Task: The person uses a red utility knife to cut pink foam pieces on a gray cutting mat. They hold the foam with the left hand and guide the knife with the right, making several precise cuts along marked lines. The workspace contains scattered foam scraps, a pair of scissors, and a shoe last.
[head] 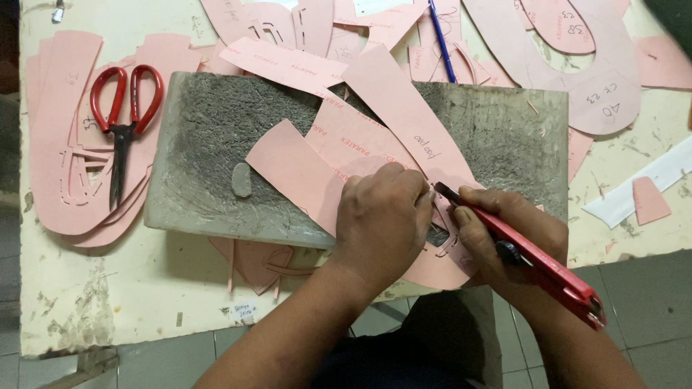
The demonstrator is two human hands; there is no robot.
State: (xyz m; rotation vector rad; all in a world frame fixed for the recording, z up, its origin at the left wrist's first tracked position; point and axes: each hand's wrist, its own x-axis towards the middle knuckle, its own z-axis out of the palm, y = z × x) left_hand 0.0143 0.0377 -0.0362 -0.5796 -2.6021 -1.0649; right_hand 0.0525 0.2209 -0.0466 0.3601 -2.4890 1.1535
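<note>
Fingers of the left hand press flat and together on a pink pattern sheet lying across the grey cutting slab. Just beside it, the right hand is clamped around a red utility knife, blade tip touching the sheet. Red-handled scissors lie well apart on the pink cut-outs to the left of the slab.

I see the scene under even, rather bright light from above, with only soft shadows below the grey cutting block and under my forearms. The focus is sharp in the centre, and there is no strong glare on the pale surface; the corners look darker.
</note>
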